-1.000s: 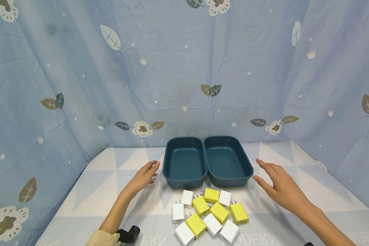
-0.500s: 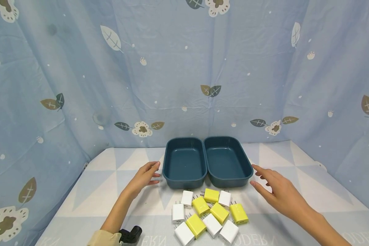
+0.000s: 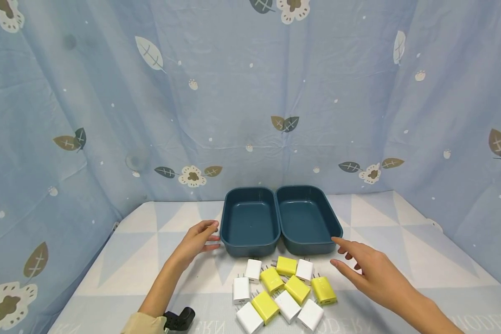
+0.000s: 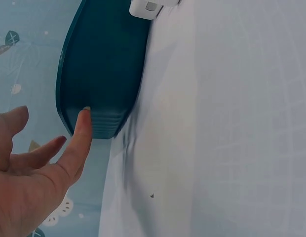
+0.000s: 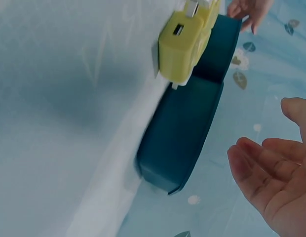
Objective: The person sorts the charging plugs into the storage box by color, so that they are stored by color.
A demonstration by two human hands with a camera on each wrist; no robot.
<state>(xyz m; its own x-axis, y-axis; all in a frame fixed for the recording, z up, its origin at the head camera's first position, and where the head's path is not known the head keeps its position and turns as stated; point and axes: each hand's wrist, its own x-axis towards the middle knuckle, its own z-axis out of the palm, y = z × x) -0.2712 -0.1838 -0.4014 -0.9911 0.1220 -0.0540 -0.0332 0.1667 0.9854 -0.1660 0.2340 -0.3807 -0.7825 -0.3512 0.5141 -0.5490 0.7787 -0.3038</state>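
Two dark teal bins stand side by side, the left bin and the right bin. In front of them lie several white and yellow plug chargers, among them a yellow charger and a white charger. My left hand is beside the left bin with fingers extended, a fingertip right at the bin's wall in the head view. My right hand, fingers spread and holding nothing, hovers near the front right corner of the right bin. In the right wrist view a yellow charger stands before the bins.
A patterned cloth with pale triangles covers the table. Behind it hangs a blue curtain printed with leaves and flowers. A black wrist camera sits on my left wrist.
My right hand has moved left and toward the front, from beside the right bin to its front corner near the chargers. My left hand has edged slightly closer to the left bin.
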